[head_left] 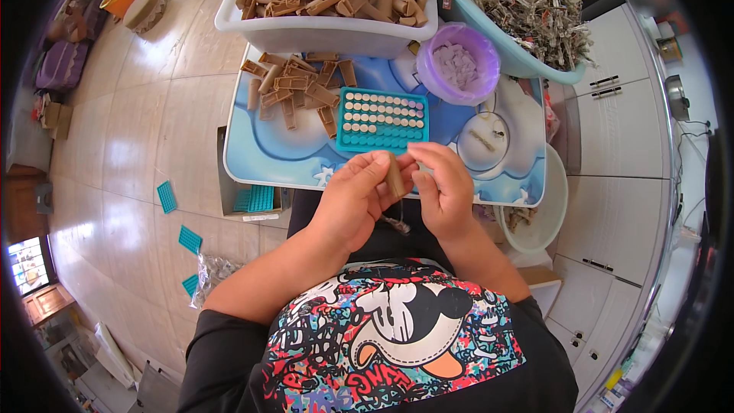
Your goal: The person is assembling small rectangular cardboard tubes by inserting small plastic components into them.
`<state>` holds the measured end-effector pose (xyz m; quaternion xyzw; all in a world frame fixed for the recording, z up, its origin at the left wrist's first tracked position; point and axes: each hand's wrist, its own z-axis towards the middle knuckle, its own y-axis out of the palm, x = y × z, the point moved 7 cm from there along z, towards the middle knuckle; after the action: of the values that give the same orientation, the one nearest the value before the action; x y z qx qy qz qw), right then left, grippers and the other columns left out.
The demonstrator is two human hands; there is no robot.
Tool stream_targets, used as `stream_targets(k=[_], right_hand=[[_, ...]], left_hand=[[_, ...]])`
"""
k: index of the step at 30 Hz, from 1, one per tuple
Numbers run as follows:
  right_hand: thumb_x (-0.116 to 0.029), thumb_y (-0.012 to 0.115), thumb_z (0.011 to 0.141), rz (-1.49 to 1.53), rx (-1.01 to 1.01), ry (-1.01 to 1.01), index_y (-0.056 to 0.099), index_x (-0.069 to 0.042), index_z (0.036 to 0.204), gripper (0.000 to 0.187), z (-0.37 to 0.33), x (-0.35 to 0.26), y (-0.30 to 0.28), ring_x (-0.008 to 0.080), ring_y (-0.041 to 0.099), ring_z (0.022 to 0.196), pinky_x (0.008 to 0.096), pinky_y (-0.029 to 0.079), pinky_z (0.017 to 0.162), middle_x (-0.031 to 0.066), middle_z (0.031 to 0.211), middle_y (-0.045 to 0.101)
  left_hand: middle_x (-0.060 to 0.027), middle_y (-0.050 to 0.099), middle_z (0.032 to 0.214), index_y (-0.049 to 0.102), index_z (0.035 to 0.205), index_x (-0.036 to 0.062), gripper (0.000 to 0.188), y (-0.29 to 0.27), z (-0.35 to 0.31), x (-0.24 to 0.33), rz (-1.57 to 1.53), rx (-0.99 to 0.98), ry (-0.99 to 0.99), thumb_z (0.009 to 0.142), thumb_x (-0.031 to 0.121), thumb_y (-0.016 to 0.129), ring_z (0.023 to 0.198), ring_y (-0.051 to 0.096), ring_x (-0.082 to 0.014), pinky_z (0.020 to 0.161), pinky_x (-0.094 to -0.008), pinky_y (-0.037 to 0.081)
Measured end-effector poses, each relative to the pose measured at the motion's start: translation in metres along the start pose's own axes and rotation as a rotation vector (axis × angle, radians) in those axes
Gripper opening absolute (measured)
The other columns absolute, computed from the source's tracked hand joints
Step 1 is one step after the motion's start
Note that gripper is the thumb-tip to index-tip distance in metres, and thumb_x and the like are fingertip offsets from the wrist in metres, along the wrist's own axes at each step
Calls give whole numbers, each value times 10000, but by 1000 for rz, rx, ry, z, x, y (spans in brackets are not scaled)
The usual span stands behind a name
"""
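Observation:
My left hand [353,193] is closed round a brown plastic casing [395,179], held upright between thumb and fingers above my lap. Beside it is my right hand [446,193], its fingers curved toward the casing and the thumb apart, with nothing visible in its grip. A dark wire bundle [396,223] hangs below the hands; where it attaches is hidden. Just beyond my fingertips lies a teal tray [341,118] with rows of small round whitish discs; its nearest rows hold none. Loose brown casings [294,86] are piled to the tray's left.
A white bin [321,34] of brown casings stands at the table's back. Right of it are a purple tub [483,69] with pale lumps and a large basin [527,65] of wired parts. A pale bucket [552,199] sits beside the blue table [283,157]. Teal trays [189,239] lie on the floor.

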<state>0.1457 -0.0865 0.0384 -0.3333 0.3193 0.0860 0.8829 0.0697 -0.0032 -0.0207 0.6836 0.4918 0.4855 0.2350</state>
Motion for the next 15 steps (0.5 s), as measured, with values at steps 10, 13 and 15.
stream_targets(k=[10,13,15], right_hand=[[-90,731,659,-134,-41,-91,587,-22,933,316,-7,-19,1,267,579,671,369,416,602,84,789,629],[-83,720,675,-77,-36,-56,591,-24,913,277,-8,-15,0,272,572,654,368,417,596,90,783,630],[-79,712,685,-56,-41,-28,595,-26,902,253,-10,-12,2,275,568,649,368,419,597,94,786,632]], left_hand=[[-151,541,1195,491,1072,27,234,-9,-2,-2,25,85,34,955,213,410,997,577,-203,872,-350,471],[-128,559,1122,462,1045,47,196,-13,-4,-7,16,105,34,955,216,420,988,579,-199,878,-352,466],[-113,567,1077,448,1029,56,180,-13,-5,-9,19,101,27,955,219,426,985,579,-197,880,-350,464]])
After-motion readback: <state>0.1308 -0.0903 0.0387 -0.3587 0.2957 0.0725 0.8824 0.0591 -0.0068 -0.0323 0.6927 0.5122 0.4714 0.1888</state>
